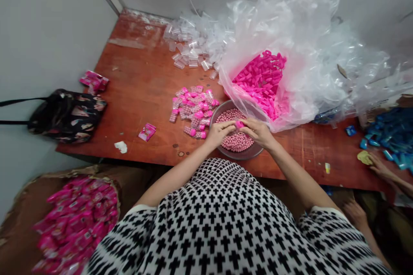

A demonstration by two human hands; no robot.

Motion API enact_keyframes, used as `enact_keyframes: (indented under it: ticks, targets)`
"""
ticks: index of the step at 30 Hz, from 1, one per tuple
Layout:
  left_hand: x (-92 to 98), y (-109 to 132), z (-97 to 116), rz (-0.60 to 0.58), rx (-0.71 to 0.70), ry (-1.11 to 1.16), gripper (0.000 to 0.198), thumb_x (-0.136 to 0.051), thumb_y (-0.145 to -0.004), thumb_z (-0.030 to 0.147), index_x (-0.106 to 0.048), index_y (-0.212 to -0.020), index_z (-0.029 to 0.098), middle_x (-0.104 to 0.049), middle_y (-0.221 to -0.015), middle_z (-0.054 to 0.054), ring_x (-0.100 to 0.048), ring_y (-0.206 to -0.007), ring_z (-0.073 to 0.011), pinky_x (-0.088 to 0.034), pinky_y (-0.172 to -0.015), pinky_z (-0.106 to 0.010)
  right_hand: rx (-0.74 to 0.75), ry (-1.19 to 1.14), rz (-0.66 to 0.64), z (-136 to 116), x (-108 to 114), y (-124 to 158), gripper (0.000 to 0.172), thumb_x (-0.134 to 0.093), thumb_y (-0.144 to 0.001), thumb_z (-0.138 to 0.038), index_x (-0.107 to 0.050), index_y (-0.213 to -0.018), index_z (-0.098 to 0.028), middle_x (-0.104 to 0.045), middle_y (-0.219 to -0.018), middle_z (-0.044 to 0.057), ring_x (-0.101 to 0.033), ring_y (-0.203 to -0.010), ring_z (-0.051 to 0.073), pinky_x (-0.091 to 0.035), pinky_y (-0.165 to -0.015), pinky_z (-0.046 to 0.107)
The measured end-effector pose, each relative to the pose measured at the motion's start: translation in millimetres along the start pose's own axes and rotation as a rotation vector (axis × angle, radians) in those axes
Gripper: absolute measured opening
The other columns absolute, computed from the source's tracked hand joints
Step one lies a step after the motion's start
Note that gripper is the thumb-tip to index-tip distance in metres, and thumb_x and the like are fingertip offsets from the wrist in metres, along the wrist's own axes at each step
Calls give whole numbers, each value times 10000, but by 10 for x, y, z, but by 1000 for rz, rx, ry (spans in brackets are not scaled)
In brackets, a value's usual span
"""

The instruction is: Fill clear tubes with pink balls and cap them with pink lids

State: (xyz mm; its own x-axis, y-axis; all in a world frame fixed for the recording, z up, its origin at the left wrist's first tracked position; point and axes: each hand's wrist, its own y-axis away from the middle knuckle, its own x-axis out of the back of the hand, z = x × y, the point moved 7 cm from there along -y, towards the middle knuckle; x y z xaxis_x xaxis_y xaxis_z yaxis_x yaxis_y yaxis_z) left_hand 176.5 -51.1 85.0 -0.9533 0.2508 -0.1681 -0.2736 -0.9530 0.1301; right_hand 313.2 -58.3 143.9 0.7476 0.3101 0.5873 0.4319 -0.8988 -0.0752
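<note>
Over a grey bowl (247, 154) of small pink beads (238, 142), my two hands meet at the fingertips. My right hand (259, 132) pinches a bright pink cap (239, 124). Closed fingers of my left hand (221, 132) come up against the cap's other side; whatever they hold is hidden behind them. Left of the bowl lies a pile of small clear bottles (195, 109) with pink beads inside and pink caps. Just behind the bowl, an open clear plastic bag (226, 79) spills many pink caps (261, 79).
Empty clear containers (193, 47) are heaped at the back of the wooden table (135, 77). Pink packets (82, 219) fill a box at lower left, near a dark patterned bag (69, 116). At right, another person's hand (382, 167) is beside blue pieces (392, 131).
</note>
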Motion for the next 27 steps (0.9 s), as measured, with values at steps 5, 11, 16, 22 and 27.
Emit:
enact_keyframes:
  ticks: [5,11,16,22,27]
  targets:
    - [61,20,-143,123,179,324,510,-715,-677,446,-679,-1089,147,-733,-941,-71,-680,-737,-186,-567,-723,-356,-295,-762,114,246,-155,169,487,-721,-710,-426,-611,-1164,-286,-684,-995,18,-627,-867,170,-492,-845,373]
    - [173,64,2,86,-35,-22,327,-677,-735,390,-727,-978,177,-721,-1017,-77,-662,-949,-228,-514,-896,-399,-424,-989,217,376,-237,204,387,-750,-634,-498,-666,-897,-227,-670,-846,21,-624,-752,161,-540,-769,381]
    - [110,190,79,-12,-189,-206,187,-649,-774,305,-740,-917,226,-719,-998,-56,-626,-1026,-207,-468,-967,-397,-559,-1144,-126,214,-550,174,467,-642,-721,-542,-616,-1035,-197,-665,-1014,78,-624,-959,216,-531,-848,460]
    - [159,397,-103,2,-78,-127,258,-608,-802,327,-724,-977,178,-706,-1052,-87,-639,-1025,-217,-470,-975,-397,-752,-1359,-33,251,-1033,276,263,-629,-753,-357,-622,-938,-170,-695,-850,46,-652,-830,189,-539,-861,456]
    - [254,454,-309,22,-29,-157,280,-615,-789,375,-728,-951,177,-708,-1051,-92,-644,-1025,-235,-464,-978,-428,-816,-1424,24,306,-1309,305,245,-562,-801,-361,-601,-958,-177,-689,-814,37,-646,-779,173,-545,-842,446]
